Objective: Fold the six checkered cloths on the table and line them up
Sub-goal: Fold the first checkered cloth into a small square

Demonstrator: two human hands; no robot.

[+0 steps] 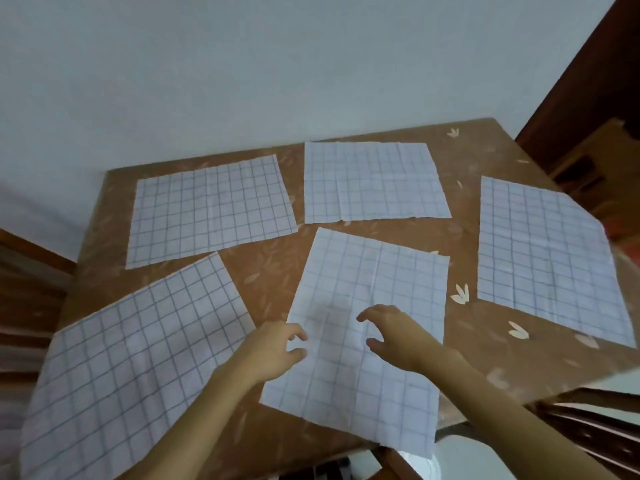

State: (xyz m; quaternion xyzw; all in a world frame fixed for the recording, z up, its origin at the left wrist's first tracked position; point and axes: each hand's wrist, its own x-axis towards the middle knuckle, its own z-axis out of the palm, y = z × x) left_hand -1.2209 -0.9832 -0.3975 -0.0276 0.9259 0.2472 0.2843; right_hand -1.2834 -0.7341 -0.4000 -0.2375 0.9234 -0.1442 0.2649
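Observation:
Several white cloths with a blue check lie flat and unfolded on the brown table (270, 271). The nearest middle cloth (388, 282) hangs a little over the front edge. My left hand (277, 348) hovers at its left edge with fingers loosely curled, holding nothing. Over the centre of that cloth is my right hand (391, 330), fingers spread and bent, also holding nothing. Other cloths lie at near left (131, 358), far left (211, 209), far middle (374, 181) and right (543, 251).
The table has a brown leaf-patterned cover and stands against a white wall. Wooden chairs (27, 306) flank it on the left and right (595, 424). Bare table strips run between the cloths.

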